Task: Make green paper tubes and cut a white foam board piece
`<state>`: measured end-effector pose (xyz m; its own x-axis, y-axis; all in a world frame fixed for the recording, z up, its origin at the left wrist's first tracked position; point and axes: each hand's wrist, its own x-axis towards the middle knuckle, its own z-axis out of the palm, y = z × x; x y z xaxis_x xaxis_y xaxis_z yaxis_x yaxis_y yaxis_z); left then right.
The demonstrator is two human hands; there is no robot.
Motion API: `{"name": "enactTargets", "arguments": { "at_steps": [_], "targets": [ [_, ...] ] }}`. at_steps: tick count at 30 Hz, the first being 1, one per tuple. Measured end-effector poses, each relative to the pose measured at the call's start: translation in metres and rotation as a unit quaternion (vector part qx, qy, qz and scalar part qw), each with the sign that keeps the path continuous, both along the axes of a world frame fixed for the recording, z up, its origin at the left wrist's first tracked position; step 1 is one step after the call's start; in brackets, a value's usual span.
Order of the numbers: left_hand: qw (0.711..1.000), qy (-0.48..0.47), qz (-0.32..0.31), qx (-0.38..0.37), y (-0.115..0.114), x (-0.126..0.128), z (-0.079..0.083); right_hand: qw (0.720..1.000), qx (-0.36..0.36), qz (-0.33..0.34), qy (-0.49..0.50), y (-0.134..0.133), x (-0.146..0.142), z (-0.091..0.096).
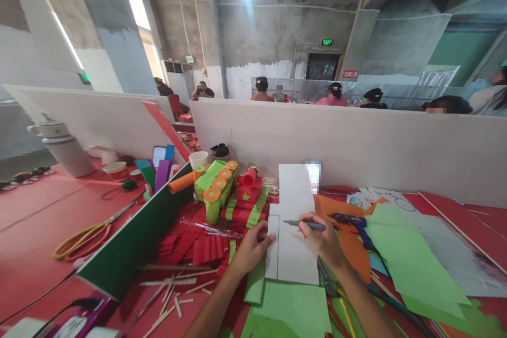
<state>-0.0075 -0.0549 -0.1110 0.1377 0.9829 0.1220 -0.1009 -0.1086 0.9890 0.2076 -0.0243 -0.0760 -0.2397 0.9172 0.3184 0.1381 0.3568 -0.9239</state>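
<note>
A white board with thin dark lines drawn along its left side lies in front of me. My left hand rests at the board's left edge, thumb and fingers bent against it. Above the board, my right hand grips a grey pen, its tip pointing left near the drawn lines. Sheets of light green paper lie under and in front of the board. Just left of it stand red and green paper models with star shapes.
A green divider panel stands at left, with scissors beyond it. Wood sticks lie front left. At right are a blue glue gun, orange paper and green sheets. A white partition runs behind; several people sit past it.
</note>
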Motion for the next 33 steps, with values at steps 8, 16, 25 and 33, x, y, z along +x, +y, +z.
{"name": "enactTargets", "arguments": {
  "at_steps": [8,16,25,33],
  "targets": [
    [0.986,-0.137,0.079,-0.054,-0.002,-0.010,0.012,0.964,0.113,-0.200,0.134,-0.015,0.049,0.015],
    [0.948,-0.268,0.134,-0.106,-0.005,-0.013,0.028,0.971,0.068,-0.123,-0.192,-0.011,0.053,-0.026],
    [0.938,-0.294,0.143,-0.113,-0.008,-0.020,0.034,0.942,0.078,-0.116,-0.306,0.024,0.039,-0.019],
    [0.937,-0.281,0.171,-0.114,-0.009,-0.020,0.036,0.912,0.080,-0.054,-0.398,0.070,0.019,-0.015]
  ]
}}
